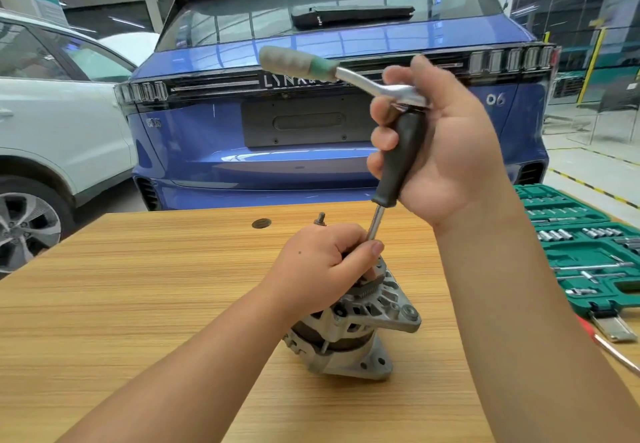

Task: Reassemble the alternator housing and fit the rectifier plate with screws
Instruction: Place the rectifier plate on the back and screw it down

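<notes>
A grey cast alternator stands upright on the wooden table. My left hand is closed over its top, with the thumb against a steel driver shaft. That shaft belongs to a black-handled driver, which my right hand grips above the alternator. A ratchet wrench with a grey-green grip sits on the driver's top end and points up to the left. A threaded stud sticks up behind my left hand. The rectifier plate and screws are hidden under my left hand.
A green socket set case lies open at the table's right edge, with a red-handled screwdriver in front of it. A blue car stands just beyond the table, a white car to the left. A round cable hole marks the table's far side.
</notes>
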{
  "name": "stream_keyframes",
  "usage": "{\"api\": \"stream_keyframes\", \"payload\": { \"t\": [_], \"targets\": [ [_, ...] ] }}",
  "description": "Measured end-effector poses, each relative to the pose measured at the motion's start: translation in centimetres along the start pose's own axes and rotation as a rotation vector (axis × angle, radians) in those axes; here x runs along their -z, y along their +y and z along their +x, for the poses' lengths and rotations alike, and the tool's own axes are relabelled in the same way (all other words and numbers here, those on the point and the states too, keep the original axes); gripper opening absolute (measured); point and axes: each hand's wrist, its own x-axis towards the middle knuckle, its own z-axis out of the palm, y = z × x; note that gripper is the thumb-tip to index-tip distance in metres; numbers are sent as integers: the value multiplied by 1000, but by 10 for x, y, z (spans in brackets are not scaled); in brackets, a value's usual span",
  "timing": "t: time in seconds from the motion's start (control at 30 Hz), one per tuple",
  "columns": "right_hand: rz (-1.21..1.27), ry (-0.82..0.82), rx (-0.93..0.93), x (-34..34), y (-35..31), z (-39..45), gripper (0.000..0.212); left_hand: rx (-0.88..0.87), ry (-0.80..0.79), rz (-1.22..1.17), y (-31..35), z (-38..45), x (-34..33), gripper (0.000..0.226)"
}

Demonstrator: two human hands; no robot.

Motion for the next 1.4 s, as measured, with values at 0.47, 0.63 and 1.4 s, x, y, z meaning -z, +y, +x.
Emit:
{"api": "stream_keyframes", "payload": {
  "t": [0.47, 0.63, 1.4],
  "targets": [
    [299, -173, -241, 20, -10, -8, 17, -50, 4, -35, -1, 0, 0, 37],
    [145, 161, 219, 13, 7, -6, 28, -24, 7, 5, -1, 2, -1, 33],
    [132, -315, 171, 14, 20, -8, 37, -28, 45, -23, -1, -1, -2, 35]
  ]
}}
